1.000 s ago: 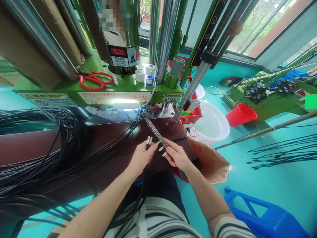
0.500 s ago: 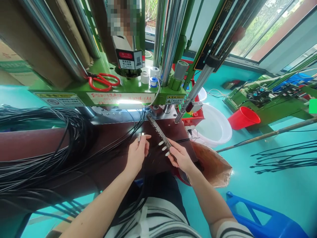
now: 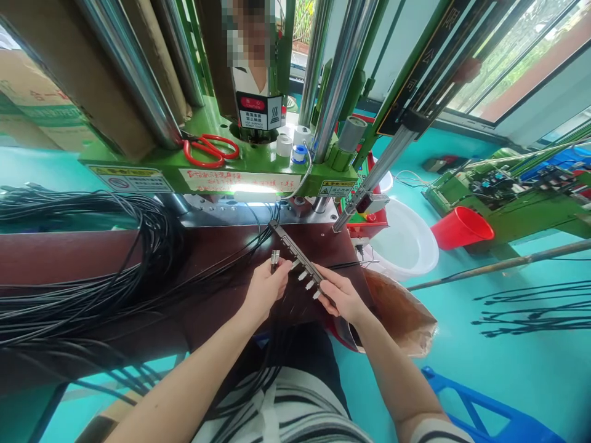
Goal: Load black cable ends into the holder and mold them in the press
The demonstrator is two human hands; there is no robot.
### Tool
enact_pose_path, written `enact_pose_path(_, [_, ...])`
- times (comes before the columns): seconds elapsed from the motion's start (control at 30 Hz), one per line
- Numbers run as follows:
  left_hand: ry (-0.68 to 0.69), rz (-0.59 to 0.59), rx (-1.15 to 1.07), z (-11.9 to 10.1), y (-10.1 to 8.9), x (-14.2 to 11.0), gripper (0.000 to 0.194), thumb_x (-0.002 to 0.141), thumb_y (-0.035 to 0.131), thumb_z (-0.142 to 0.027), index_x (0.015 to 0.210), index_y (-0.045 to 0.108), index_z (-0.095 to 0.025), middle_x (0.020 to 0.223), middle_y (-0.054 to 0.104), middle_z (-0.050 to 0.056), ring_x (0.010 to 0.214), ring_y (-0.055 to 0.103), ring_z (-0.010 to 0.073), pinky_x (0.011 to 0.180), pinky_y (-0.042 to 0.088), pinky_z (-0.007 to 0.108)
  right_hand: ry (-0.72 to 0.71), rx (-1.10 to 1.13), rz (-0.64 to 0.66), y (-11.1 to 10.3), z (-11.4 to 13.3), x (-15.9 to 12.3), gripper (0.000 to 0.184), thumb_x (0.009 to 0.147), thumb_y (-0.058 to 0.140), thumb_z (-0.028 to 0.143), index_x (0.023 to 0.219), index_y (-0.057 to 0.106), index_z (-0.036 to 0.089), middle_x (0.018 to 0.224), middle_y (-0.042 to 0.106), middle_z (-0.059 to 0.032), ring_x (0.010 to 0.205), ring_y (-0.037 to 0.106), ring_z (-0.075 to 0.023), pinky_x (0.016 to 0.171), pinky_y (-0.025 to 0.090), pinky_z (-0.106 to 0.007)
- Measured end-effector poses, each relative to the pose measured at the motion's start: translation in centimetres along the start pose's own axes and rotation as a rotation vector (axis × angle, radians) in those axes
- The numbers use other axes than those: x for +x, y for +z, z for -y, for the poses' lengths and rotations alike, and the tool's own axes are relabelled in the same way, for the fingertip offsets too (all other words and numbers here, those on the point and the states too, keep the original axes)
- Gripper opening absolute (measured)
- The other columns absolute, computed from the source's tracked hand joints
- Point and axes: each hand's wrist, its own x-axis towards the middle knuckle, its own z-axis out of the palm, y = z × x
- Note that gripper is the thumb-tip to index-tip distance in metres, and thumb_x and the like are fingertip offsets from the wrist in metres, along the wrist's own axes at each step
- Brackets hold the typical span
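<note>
1. Over the dark brown workbench, my right hand gripped the near end of a long, narrow dark metal fixture bar with silver connector tips seated along it.
2. My left hand pinched a few small silver metal plugs on thin black cables.
3. I judged the bar stiff and light, best held at its ends; the plugs small and slippery, the cables limp.

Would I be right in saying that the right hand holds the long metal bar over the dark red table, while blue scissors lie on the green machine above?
Not quite: the scissors have red handles, not blue, as the head view shows. The rest holds: the right hand grips the long metal bar over the dark red table, and the scissors lie on the green machine above.
</note>
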Motion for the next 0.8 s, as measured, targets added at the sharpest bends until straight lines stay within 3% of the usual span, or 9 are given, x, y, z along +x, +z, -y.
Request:
enact_pose_path(0.27, [0.021,-0.02,0.009,0.2,-0.1,0.4,0.03,0.071,0.058,-0.043,0.07,0.04,-0.019,0.04,0.026,-0.012,0.033,0.019,0.0013,0.032,0.014,0.014,-0.022,-0.121,-0.014,0.8,0.2,-0.1,0.057,0.084,0.048,0.04,0.132,0.038,0.012,0.045,0.035,0.0094,0.034,0.029,-0.0034,0.032,0.021,-0.017])
enact_pose_path(0.37, [0.124,-0.09,0.023,-0.1,-0.5,0.3,0.029,0.077,0.049,-0.048,0.078,0.043,-0.02,0.044,0.033,-0.01,0.034,0.024,0.0024,0.032,0.017,0.014,-0.008,-0.068,-0.042,0.5,0.2,-0.1,0.055,0.084,0.048,0.039,0.131,0.04,0.012,0.045,0.037,0.0084,0.032,0.028,-0.0029,0.031,0.018,-0.017])
enact_pose_path(0.47, [0.162,-0.153,-0.006,-0.4,-1.0,0.3,0.026,0.08,0.044,-0.047,0.078,0.038,-0.022,0.045,0.03,-0.011,0.033,0.02,0.0028,0.031,0.015,0.013,0.015,-0.005,-0.043,0.0,0.1,0.0,0.055,0.083,0.048,0.039,0.131,0.04,0.014,0.046,0.039,0.0079,0.031,0.028,-0.0026,0.031,0.017,-0.016])
enact_pose_path(0.63, [-0.02,0.048,0.108,-0.7,-1.7,0.4,0.029,0.076,0.053,-0.043,0.066,0.042,-0.019,0.042,0.026,-0.011,0.033,0.015,0.0011,0.031,0.01,0.013,0.029,0.021,0.03,-0.4,0.0,0.2,0.056,0.082,0.051,0.041,0.13,0.041,0.014,0.046,0.04,0.0078,0.032,0.028,-0.0025,0.03,0.019,-0.016])
enact_pose_path(0.8, [-0.091,0.097,0.12,-1.1,-1.9,0.5,0.031,0.074,0.056,-0.044,0.063,0.048,-0.016,0.038,0.023,-0.011,0.033,0.015,0.0006,0.032,0.01,0.014,0.01,0.001,0.078,-0.4,0.1,0.3,0.053,0.083,0.051,0.04,0.129,0.044,0.015,0.048,0.04,0.0069,0.034,0.029,-0.0025,0.03,0.02,-0.016])
